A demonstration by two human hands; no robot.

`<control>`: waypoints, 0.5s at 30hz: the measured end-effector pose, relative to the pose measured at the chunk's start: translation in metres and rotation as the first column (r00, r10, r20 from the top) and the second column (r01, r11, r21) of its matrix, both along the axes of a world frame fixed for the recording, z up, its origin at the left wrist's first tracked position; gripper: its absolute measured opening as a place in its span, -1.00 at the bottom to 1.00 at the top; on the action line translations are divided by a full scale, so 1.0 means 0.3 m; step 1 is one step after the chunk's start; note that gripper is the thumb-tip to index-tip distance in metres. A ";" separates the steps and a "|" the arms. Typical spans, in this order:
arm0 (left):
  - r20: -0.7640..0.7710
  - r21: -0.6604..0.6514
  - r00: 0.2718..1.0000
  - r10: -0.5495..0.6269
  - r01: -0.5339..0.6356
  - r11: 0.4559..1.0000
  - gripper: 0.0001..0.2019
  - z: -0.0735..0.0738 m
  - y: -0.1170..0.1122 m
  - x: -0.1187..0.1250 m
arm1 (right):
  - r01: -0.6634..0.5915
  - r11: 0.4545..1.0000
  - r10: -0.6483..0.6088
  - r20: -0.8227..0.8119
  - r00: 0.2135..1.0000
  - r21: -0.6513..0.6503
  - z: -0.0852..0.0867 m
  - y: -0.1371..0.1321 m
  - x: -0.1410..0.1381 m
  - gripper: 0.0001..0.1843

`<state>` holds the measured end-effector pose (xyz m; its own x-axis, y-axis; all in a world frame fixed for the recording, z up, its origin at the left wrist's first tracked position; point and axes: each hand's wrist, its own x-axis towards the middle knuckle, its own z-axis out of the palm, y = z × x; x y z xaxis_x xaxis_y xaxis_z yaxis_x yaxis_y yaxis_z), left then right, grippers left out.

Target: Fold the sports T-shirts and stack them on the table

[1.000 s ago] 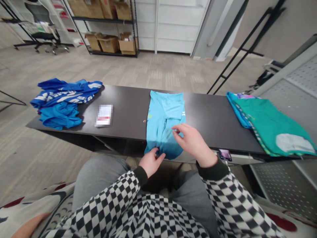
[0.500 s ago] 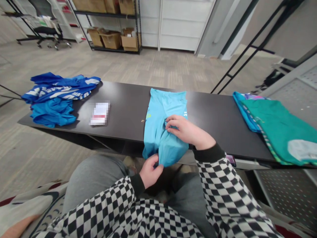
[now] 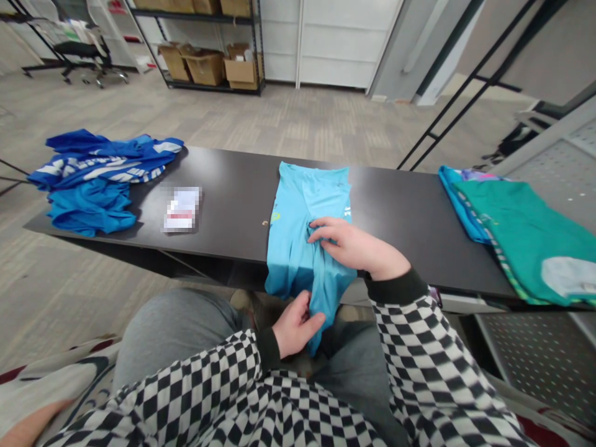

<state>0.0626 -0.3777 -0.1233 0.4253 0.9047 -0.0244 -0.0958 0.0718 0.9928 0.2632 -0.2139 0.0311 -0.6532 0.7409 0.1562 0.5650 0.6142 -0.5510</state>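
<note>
A light blue shirt (image 3: 302, 211) lies folded lengthwise across the middle of the black table (image 3: 228, 211), its near end hanging over the front edge. My left hand (image 3: 295, 323) is below the table edge, fingers pinched on the hanging hem. My right hand (image 3: 351, 245) rests on the shirt near the table's front edge, fingers closed on a fold of the cloth. Both arms wear checkered black-and-white sleeves.
A heap of dark blue garments (image 3: 100, 177) sits at the table's left end, with a small white card (image 3: 181, 208) beside it. Folded teal and blue clothes (image 3: 516, 236) lie at the right end. Shelves with cardboard boxes (image 3: 209, 62) stand behind.
My left hand has pulled the shirt's hem lower, below the table edge. My right hand moved from hovering open to gripping a fold on the shirt.
</note>
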 end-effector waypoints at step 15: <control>-0.945 -0.228 0.171 -0.277 0.262 0.938 -0.53 -0.035 0.108 -0.174 | 0.251 0.961 -0.255 0.028 0.966 0.117 0.065 -0.062 -0.081 -0.81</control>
